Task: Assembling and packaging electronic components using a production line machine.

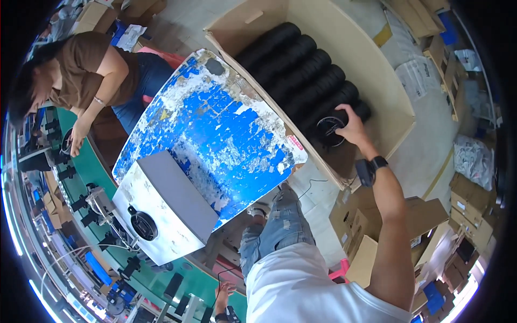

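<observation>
At the right, my right hand (pixel 353 129) reaches into a large cardboard box (pixel 371 43). Its thumb and fingers grip the rim of a black round part (pixel 329 132) with thin, light-catching lines across its face. Rows of stacked black round parts (pixel 307 67) fill much of the box beside that hand. Low in the picture, my left hand (pixel 225 292) is held near the green bench, fingers apart and holding nothing I can see. Another black round part (pixel 144 224) with a small tab lies on a white-topped block (pixel 161 194), away from both hands.
A worn blue board (pixel 231 134) lies between the box and the green conveyor bench (pixel 97 167), which carries several black parts. On the left, a co-worker (pixel 102 75) holds a dark ring (pixel 67 141) over it. Open cartons (pixel 366 253) stand near my right arm.
</observation>
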